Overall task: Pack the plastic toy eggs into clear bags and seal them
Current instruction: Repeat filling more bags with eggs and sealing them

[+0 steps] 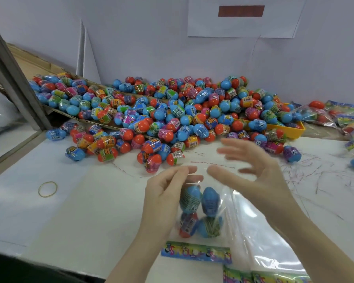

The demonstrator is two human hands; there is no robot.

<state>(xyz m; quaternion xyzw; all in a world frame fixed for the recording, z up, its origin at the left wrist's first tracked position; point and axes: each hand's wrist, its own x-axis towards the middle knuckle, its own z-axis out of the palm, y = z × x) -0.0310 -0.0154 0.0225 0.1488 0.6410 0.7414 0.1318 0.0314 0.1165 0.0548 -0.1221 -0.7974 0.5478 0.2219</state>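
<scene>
Left hand [168, 193] pinching the top edge of a clear bag [217, 203], fingers curled on the plastic. Right hand [253, 172] released, fingers spread and blurred just above the bag's mouth, holding nothing. Inside the bag, 4 eggs [200, 211] stacked in 2 rows. Below the bag, a printed card strip [196, 252]. Beyond the bag, a big heap of loose eggs [161, 113]. Left of the bag, a rubber band [47, 188].

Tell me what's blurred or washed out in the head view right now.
Head view: the right hand is motion-blurred at its fingertips; the left hand, pinching the clear bag, is sharper. Sheen on the plastic softens the eggs inside. Wide-angle distortion bows the table edges. Lighting is even, shadows faint.
</scene>
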